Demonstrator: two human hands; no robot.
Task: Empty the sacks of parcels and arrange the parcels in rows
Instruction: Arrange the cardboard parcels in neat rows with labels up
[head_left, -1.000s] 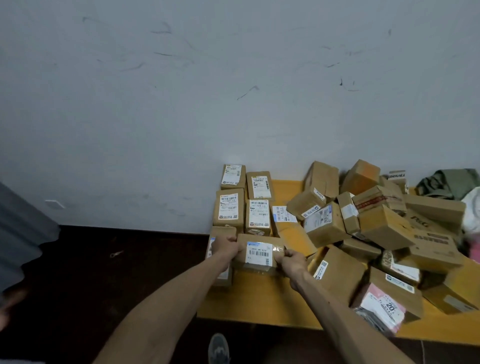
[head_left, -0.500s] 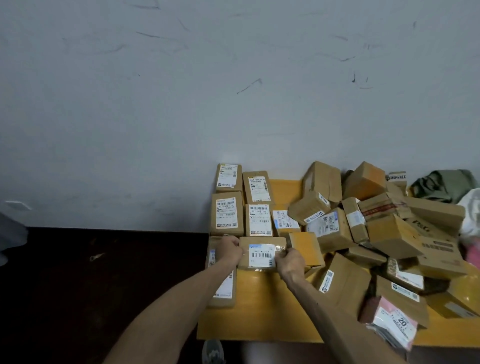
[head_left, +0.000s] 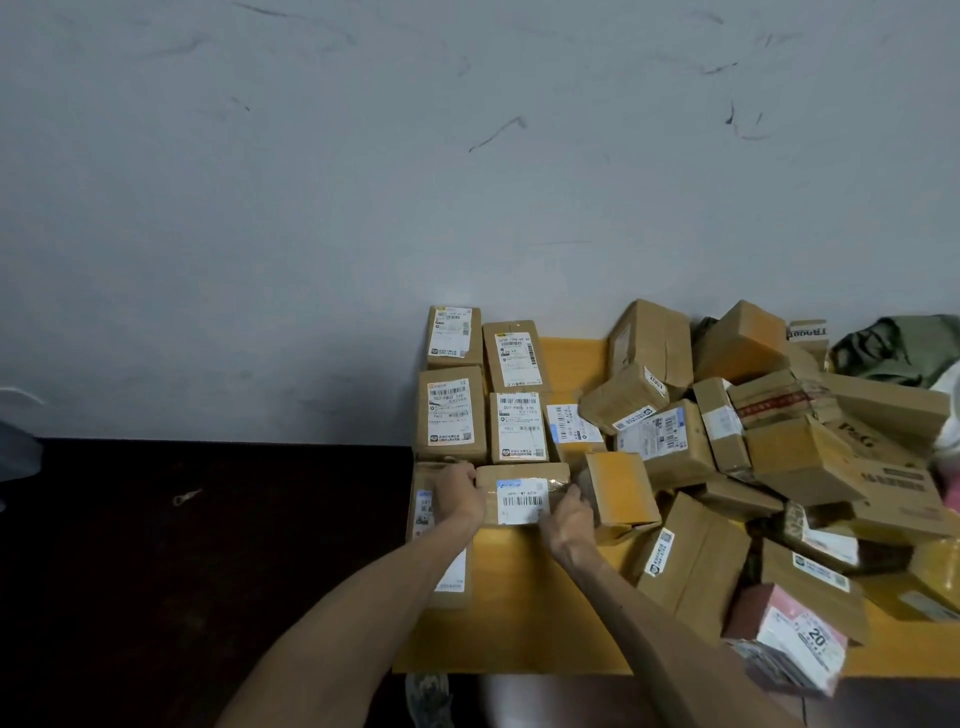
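Hands, left hand (head_left: 457, 493) and right hand (head_left: 569, 514), grip one labelled parcel (head_left: 522, 493) (label up) on the yellow table (head_left: 519, 613).

Yellow table (head_left: 519, 603), rows of labelled parcels (head_left: 451, 413) on its left, jumbled boxes (head_left: 800, 457) and perhaps a green sack (head_left: 898, 348) rightward

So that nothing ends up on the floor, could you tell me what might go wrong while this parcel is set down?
1. The loose heap slopes toward the right hand; the orange-faced box beside it could slide into the row.
2. The long parcel under the left forearm lies at the table's left edge; a nudge might push it off.
3. The pink-labelled parcel seems to overhang the front edge and may drop.
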